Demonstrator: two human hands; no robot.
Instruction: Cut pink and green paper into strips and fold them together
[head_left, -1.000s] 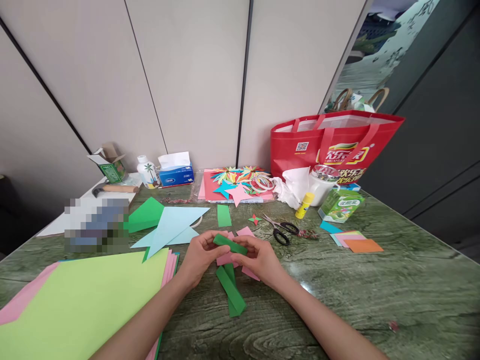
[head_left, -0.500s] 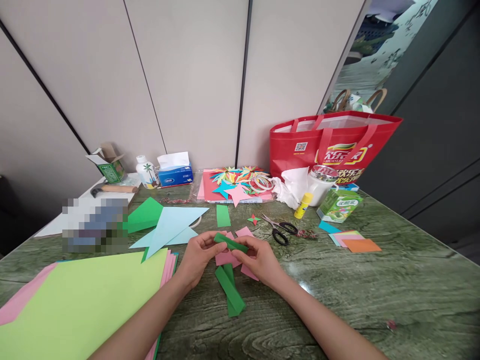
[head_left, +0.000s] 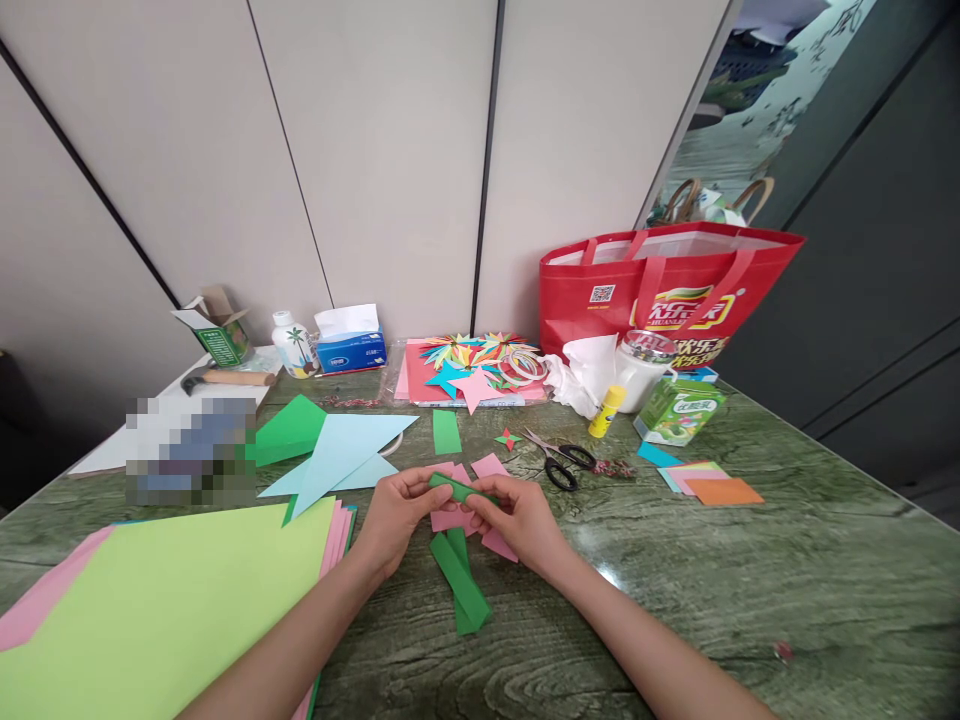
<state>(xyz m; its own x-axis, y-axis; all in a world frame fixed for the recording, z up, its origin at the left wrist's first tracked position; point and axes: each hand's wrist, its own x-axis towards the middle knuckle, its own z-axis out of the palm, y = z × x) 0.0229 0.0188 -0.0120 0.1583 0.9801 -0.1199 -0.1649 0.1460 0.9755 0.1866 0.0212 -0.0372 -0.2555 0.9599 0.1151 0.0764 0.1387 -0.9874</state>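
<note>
My left hand (head_left: 401, 515) pinches the left end of a narrow green paper strip (head_left: 459, 488), its thumb on the near side. At the strip's other end, my right hand (head_left: 519, 515) grips it between thumb and fingers. Both hands hold the strip just above the table, over several pink paper pieces (head_left: 445, 519) that they partly cover. Closer to me, two green paper strips (head_left: 463, 585) lie crossed on the table. A lighter green paper rectangle (head_left: 447, 432) rests beyond my hands.
Scissors (head_left: 561, 462), a small paper star (head_left: 508, 438) and a yellow glue stick (head_left: 607, 411) lie or stand ahead to the right. Large paper sheets (head_left: 187, 600) are stacked at the left, near pale blue paper (head_left: 349, 450). A red bag (head_left: 600, 320) stands at the back.
The green strip between my hands looks narrower and is tipped lower, with my thumbs now pressed closer along it. Everything on the table stays where it was.
</note>
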